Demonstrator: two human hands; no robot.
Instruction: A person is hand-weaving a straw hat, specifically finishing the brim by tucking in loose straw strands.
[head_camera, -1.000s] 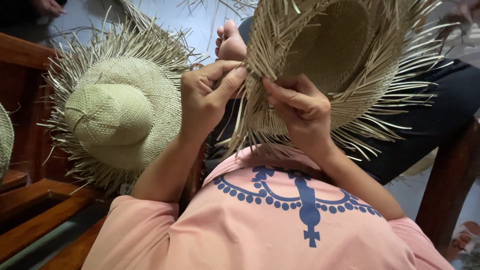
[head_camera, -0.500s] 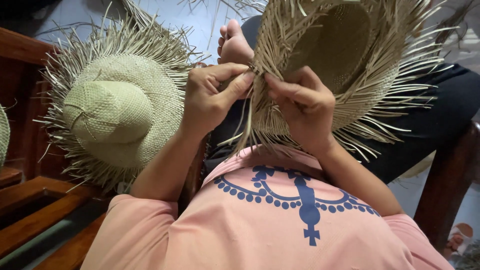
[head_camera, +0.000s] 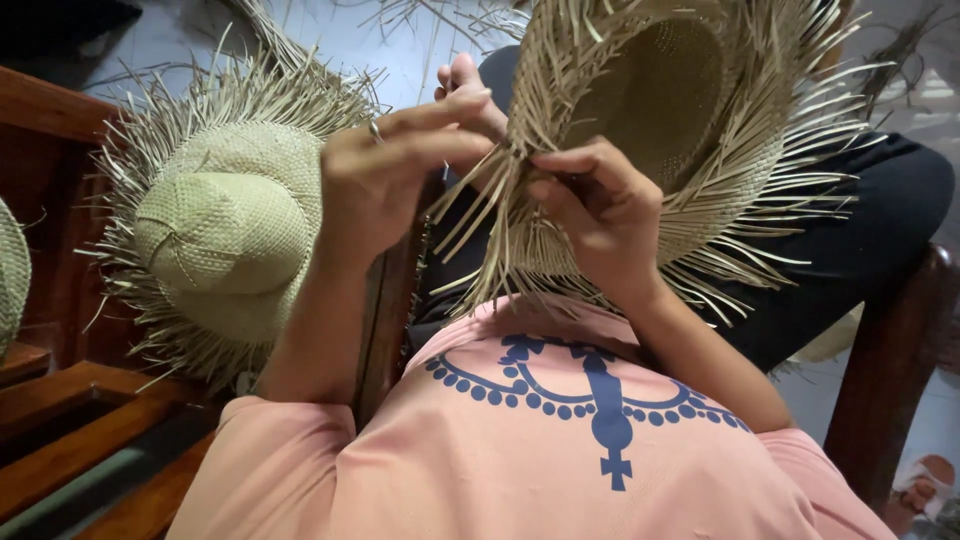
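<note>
An unfinished straw hat (head_camera: 690, 110) with loose strands sticking out all round its brim is held up in front of me, its hollow crown facing me. My right hand (head_camera: 600, 215) grips the brim's near edge, fingers pinched on the strands. My left hand (head_camera: 385, 175), with a ring on one finger, pinches loose strands at the same edge, its fingertips meeting the right hand's. A bare foot (head_camera: 462, 80) shows just behind my left hand.
A second, pale green straw hat (head_camera: 215, 235) with a frayed brim lies crown-up at the left on a dark wooden bench (head_camera: 60, 440). Part of another hat (head_camera: 10, 270) shows at the far left edge. A wooden chair leg (head_camera: 885, 380) stands at the right.
Both hands have risen along the brim edge. My left hand's fingers have stretched out and now pinch strands closer to the right hand. The hat has tilted slightly.
</note>
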